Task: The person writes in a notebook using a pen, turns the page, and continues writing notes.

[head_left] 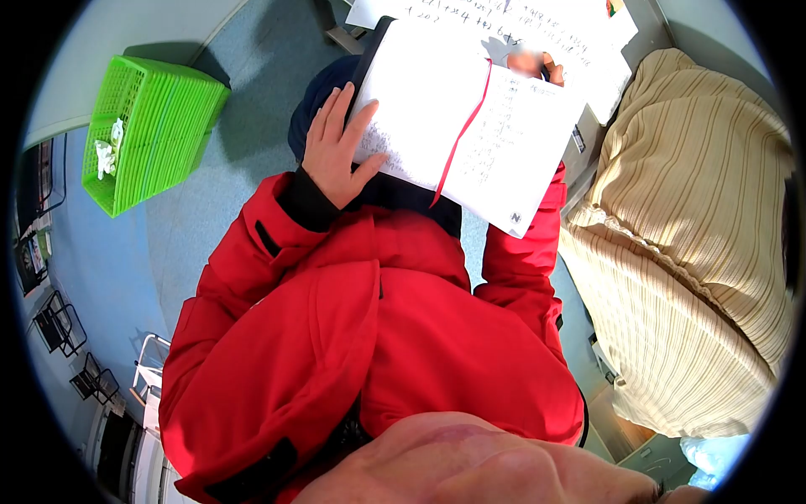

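Note:
An open notebook (424, 101) with white pages lies tilted over my lap. Handwriting fills parts of both pages, and a red ribbon bookmark (464, 134) runs down its middle. My left hand (337, 160) rests flat on the left page and its dark cover edge, fingers spread. The right sleeve passes beneath the right page. Beyond that page's top edge, my right hand (550, 69) shows only in part, blurred, with its fingers curled over the handwritten sheets (541, 25). Whatever it grips cannot be made out.
To the left on the blue floor (252, 92) stands a green slatted basket (159, 134) with white crumpled tissue inside. A striped beige cloth (697, 168) covers a bulky piece at right. Black-framed chairs (59, 323) and a white metal frame (149, 370) are at lower left.

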`<control>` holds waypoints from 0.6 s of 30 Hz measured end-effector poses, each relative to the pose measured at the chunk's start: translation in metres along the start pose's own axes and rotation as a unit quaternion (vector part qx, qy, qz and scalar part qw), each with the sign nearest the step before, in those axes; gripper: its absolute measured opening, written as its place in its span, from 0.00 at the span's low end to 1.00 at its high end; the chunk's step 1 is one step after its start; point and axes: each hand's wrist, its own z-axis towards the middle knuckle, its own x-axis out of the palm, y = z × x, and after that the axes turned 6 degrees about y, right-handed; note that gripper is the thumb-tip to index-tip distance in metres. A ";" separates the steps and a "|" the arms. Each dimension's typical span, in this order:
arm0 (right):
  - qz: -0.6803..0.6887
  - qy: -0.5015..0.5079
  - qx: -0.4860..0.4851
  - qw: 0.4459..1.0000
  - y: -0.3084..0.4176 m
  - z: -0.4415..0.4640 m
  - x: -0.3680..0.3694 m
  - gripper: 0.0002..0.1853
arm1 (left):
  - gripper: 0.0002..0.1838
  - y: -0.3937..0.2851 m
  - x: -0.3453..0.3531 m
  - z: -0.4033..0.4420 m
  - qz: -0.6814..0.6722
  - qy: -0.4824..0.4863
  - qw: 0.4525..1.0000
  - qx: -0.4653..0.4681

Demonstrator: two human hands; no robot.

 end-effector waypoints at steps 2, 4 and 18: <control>-0.020 -0.007 -0.010 1.000 -0.001 0.000 0.000 0.16 | 0.36 0.000 0.001 0.000 -0.004 -0.001 1.000 0.001; -0.019 -0.010 -0.012 1.000 -0.001 -0.002 0.007 0.16 | 0.37 0.001 0.001 0.000 -0.010 0.002 1.000 0.000; 0.002 -0.032 0.001 0.999 -0.002 -0.003 0.008 0.16 | 0.38 0.003 0.005 0.000 -0.026 0.001 1.000 0.006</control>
